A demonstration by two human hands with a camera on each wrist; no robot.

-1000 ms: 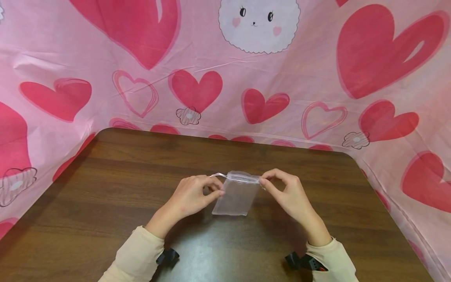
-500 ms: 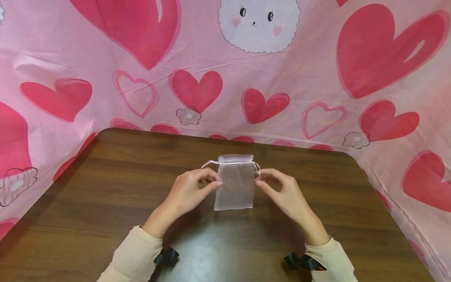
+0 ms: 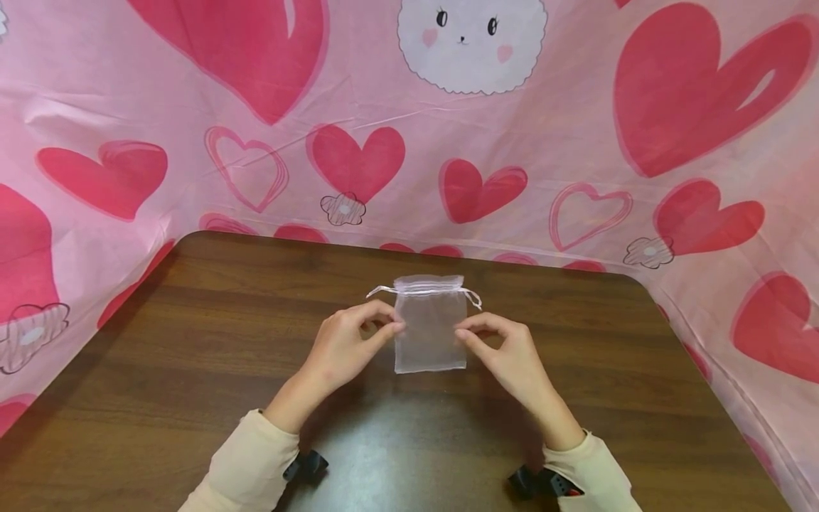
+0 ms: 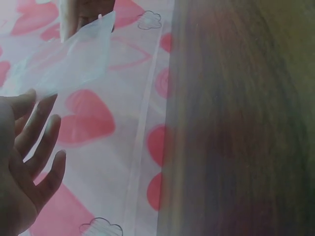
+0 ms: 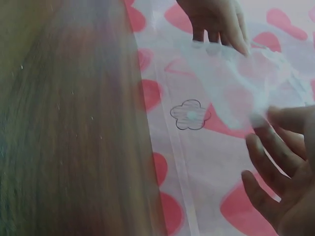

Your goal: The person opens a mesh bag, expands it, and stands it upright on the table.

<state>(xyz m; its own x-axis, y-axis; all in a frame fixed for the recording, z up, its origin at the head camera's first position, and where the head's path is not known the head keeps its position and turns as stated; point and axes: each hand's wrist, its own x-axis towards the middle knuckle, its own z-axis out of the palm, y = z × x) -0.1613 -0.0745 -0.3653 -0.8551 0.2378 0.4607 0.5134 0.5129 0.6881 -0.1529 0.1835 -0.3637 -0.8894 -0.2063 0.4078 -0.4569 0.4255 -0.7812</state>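
Observation:
A small sheer white drawstring pouch [image 3: 430, 338] is held up between both hands in the head view, its gathered mouth at the top. Ribbon ends stick out at either side of the mouth. My left hand [image 3: 350, 340] pinches the pouch's left edge between thumb and forefinger. At the opposite edge, my right hand [image 3: 505, 348] pinches it the same way. The left wrist view shows the see-through fabric [image 4: 74, 61] stretched away from the thumb and forefinger, the other fingers spread below. In the right wrist view the fabric [image 5: 231, 83] spans the two hands.
A dark brown wooden table [image 3: 192, 341] lies under the hands. Pink cloth [image 3: 269, 178] printed with hearts hangs behind it and along both sides. Black wrist devices [image 3: 307, 466] sit at the beige sleeves [image 3: 246, 455].
The pouch has tilted up to face the camera. My right hand has let go of the ribbon end at the mouth and moved down to the right edge; the left stays near its place.

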